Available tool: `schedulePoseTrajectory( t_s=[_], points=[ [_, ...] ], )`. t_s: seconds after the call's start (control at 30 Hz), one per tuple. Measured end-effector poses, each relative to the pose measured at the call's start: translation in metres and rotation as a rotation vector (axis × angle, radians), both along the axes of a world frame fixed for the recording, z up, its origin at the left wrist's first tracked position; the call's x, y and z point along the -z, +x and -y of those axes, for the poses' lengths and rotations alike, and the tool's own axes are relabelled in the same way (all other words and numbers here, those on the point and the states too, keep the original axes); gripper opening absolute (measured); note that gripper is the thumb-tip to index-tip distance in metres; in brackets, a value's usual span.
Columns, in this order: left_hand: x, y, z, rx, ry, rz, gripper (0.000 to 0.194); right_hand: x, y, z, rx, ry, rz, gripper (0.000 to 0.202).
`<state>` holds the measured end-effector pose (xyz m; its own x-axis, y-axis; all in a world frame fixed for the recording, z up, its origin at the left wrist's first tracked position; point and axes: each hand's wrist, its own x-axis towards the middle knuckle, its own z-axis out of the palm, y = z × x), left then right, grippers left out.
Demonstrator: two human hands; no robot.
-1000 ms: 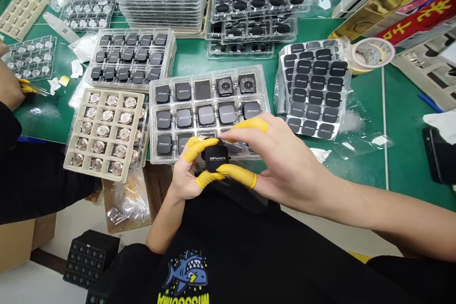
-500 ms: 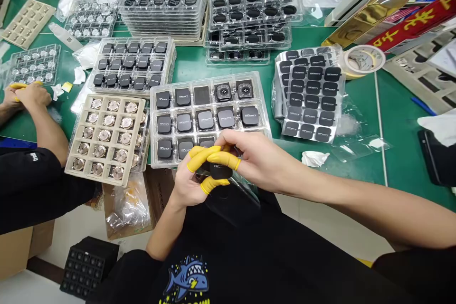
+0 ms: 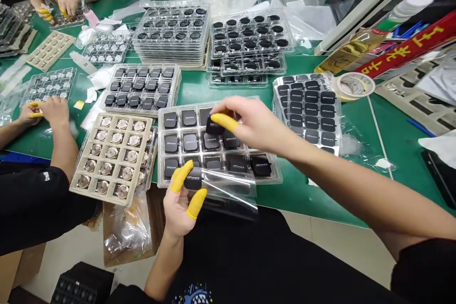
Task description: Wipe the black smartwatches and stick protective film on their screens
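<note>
My hands over a clear tray [image 3: 274, 178] of black watch bodies.
My right hand [image 3: 249, 121] pinches one watch body [image 3: 214, 126] above the tray; my left hand [image 3: 181, 199] grips a film-backed sticker [image 3: 193, 181].

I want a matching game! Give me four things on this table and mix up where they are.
Things:
1. black watch body
2. clear film with a black sticker
3. beige tray of round silver parts
4. roll of tape

Places:
A. left of the clear tray, toward the co-worker's arm
B. pinched in the left hand at the table's near edge
C. far right on the green table, beside the sticker sheets
D. held in the right hand above the clear tray

Pairs: 1-D, 2-B, 3-A, 4-C
</note>
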<state>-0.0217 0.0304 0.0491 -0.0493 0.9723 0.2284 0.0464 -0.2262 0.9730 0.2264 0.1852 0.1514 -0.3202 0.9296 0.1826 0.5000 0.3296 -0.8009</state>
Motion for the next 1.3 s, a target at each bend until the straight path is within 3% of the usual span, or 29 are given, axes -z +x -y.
schedulePoseTrajectory(
  t_s=[0.1,0.2,0.37,0.67,0.8,0.97,1.13,1.23,1.3],
  points=[
    [0.005,-0.006,0.006,0.01,-0.025,0.032,0.061,0.018,-0.007,-0.049,-0.009,-0.063,0.245,0.015],
    [0.01,-0.009,0.011,-0.008,-0.057,0.028,0.065,0.034,-0.019,-0.069,-0.013,-0.071,0.361,0.021],
    [0.01,-0.015,0.01,-0.02,-0.077,-0.014,0.065,0.042,-0.022,-0.06,0.066,0.003,0.454,0.024],
    [-0.002,-0.015,0.0,-0.086,-0.109,-0.046,0.058,0.026,0.037,-0.05,0.022,-0.085,0.783,0.036],
    [-0.004,-0.009,-0.007,-0.085,-0.076,-0.071,0.056,0.026,0.034,-0.052,0.02,-0.117,0.783,0.036],
    [-0.009,-0.004,-0.006,-0.13,-0.078,-0.126,0.037,0.025,0.031,-0.061,0.01,-0.154,0.735,0.038],
    [-0.015,0.0,-0.002,-0.06,-0.008,-0.135,0.023,0.028,0.031,-0.062,0.034,-0.183,0.649,0.04],
    [-0.016,-0.001,-0.003,-0.015,0.093,-0.123,0.015,0.026,0.033,-0.054,0.049,-0.179,0.569,0.039],
    [-0.018,-0.002,-0.005,0.03,0.156,-0.141,0.016,0.019,0.035,-0.038,0.072,-0.129,0.4,0.035]
  ],
)
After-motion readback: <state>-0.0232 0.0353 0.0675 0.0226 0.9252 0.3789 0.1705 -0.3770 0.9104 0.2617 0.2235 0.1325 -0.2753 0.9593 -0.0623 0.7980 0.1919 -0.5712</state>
